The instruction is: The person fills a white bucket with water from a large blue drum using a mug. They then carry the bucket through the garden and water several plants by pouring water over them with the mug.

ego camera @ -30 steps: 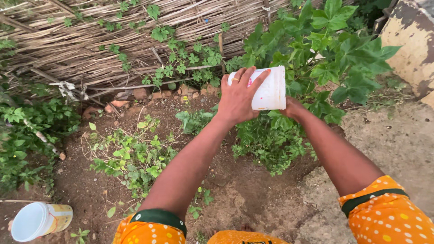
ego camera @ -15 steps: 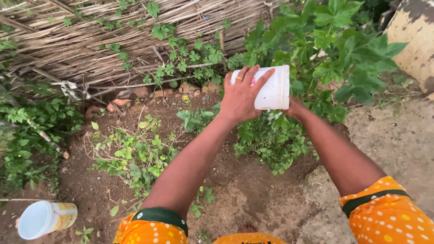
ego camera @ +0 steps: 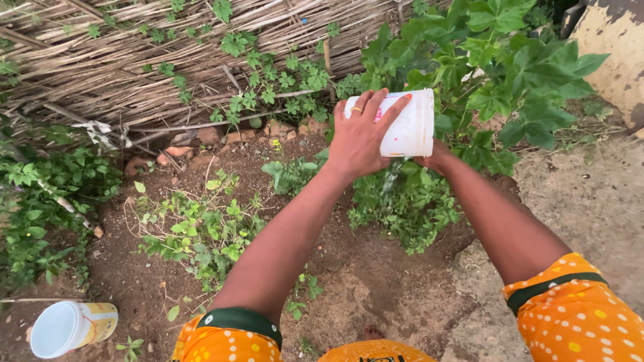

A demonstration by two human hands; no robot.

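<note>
Both my hands hold a white plastic bucket (ego camera: 408, 126) tipped on its side above the plants. My left hand (ego camera: 362, 133) is spread over the bucket's bottom, a ring on one finger. My right hand (ego camera: 435, 157) supports it from underneath and is mostly hidden by it. A thin stream of water (ego camera: 390, 181) falls from the bucket's lower edge onto a low leafy plant (ego camera: 402, 211) below. Damp dark soil (ego camera: 362, 281) lies in front of that plant.
A woven stick fence (ego camera: 134, 60) runs along the back, with creepers on it. A tall broad-leaved plant (ego camera: 510, 80) stands at the right. A white and yellow container (ego camera: 70, 327) lies on its side at the lower left. Small weeds (ego camera: 201, 228) dot the soil.
The bucket has tipped further over and water now pours from it. My hands have shifted slightly lower and nearer with it.
</note>
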